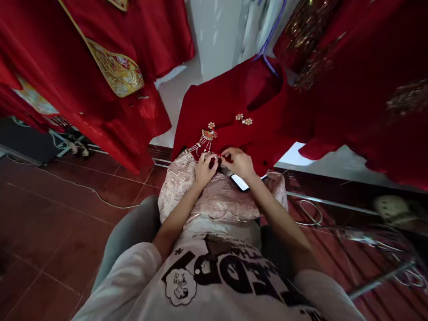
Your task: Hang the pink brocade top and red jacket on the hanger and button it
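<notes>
A dark red jacket (220, 102) hangs in front of me on a purple hanger (265, 49), its lower part resting over my lap. My left hand (205, 167) is closed in a pinch near the hem. Facing it, my right hand (240, 164) pinches too, and the fingertips almost meet. Between them shows a small beaded ornament (219, 156), mostly hidden by fingers. Above lie a beaded tassel brooch (209, 134) and a pair of flower-shaped fasteners (244, 119) on the jacket. Pink brocade cloth (224, 196) covers my lap. A lit phone (240, 182) lies by my right wrist.
Red embroidered garments (117, 67) hang at left, and more sequinned red garments (351, 89) at right. A thin cable (96, 194) crosses the tiled floor (50, 214). At lower right stands a metal rack (381, 278), near a pale shoe (393, 209).
</notes>
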The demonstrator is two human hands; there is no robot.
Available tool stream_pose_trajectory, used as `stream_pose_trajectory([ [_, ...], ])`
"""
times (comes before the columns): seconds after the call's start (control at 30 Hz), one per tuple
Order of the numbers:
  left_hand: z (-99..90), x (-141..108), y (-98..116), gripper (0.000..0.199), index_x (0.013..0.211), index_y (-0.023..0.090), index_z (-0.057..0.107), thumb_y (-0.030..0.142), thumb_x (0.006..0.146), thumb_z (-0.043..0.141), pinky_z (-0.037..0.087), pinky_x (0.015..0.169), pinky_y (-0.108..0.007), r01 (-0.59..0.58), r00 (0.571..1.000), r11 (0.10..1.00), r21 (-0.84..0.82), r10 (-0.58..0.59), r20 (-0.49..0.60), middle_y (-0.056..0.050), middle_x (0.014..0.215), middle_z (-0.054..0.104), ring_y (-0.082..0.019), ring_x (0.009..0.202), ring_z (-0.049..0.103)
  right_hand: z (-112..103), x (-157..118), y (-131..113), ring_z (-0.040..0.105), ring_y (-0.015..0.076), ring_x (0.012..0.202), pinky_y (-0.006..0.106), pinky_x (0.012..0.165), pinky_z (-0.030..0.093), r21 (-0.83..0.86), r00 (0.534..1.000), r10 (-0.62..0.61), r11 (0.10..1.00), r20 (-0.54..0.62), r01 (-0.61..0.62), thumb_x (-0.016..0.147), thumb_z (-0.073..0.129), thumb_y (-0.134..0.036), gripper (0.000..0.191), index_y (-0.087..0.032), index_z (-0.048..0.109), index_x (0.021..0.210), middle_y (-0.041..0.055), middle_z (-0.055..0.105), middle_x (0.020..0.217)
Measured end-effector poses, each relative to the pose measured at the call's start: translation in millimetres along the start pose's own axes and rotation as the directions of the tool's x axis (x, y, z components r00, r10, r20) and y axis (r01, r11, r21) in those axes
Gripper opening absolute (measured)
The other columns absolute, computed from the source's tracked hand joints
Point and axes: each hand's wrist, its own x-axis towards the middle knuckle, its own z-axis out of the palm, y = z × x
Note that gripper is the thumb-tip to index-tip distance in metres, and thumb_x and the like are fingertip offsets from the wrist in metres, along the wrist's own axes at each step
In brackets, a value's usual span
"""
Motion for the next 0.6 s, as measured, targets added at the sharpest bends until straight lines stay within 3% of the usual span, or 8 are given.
stream_pose_trajectory([
  [0.2, 6.1, -4.3, -8.0, 0.029, 0.115, 0.019, 0.069, 0.036, 0.103, 0.049, 0.055, 0.091, -0.031, 0.027, 0.997, 0.999, 0.016, -0.028, 0.07, -0.009, 0.111, 0.068, -0.018, 0.102, 0.068, 1.7, -0.8, 3.3, 0.065, 0.0214, 0.097, 0.029, 0.071, 0.045, 0.009, 1.0, 0.008, 1.0, -0.017, -0.008, 0.09, 0.06, -0.027, 0.014, -0.021, 0.068, 0.1, 0.0048, 0.072, 0.096],
  [0.33, 6.6, -4.1, -10.3, 0.034, 0.114, 0.019, 0.07, 0.041, 0.104, 0.045, 0.054, 0.093, -0.031, 0.034, 0.998, 0.998, -0.056, -0.031, 0.06, -0.009, 0.109, 0.068, -0.018, 0.101, 0.067, 1.6, -0.7, 3.0, 0.063, 0.02, 0.089, 0.029, 0.069, 0.044, 0.027, 1.0, -0.009, 1.0, -0.027, 0.01, 0.091, 0.058, -0.028, 0.014, -0.022, 0.068, 0.098, 0.0046, 0.072, 0.094],
  [0.47, 6.8, -3.6, -14.3, 0.036, 0.111, 0.019, 0.071, 0.045, 0.103, 0.047, 0.053, 0.095, -0.033, 0.002, 1.0, 0.994, -0.105, -0.002, 0.003, -0.009, 0.107, 0.066, -0.018, 0.101, 0.065, 1.4, 0.1, 3.7, 0.062, 0.0187, 0.083, 0.029, 0.068, 0.043, 0.046, 0.999, -0.038, 0.998, -0.033, 0.04, 0.091, 0.058, -0.029, 0.014, -0.022, 0.068, 0.098, 0.0041, 0.072, 0.092],
  [0.6, 7.6, -3.7, -17.9, 0.029, 0.106, 0.02, 0.073, 0.041, 0.101, 0.055, 0.054, 0.09, -0.034, -0.097, 0.989, 0.99, -0.098, 0.085, -0.121, -0.008, 0.103, 0.067, -0.017, 0.097, 0.064, 0.7, 0.4, 5.7, 0.061, 0.0185, 0.082, 0.029, 0.07, 0.044, 0.055, 0.997, -0.076, 0.995, -0.031, 0.078, 0.09, 0.059, -0.028, 0.013, -0.021, 0.067, 0.097, 0.004, 0.072, 0.093],
])
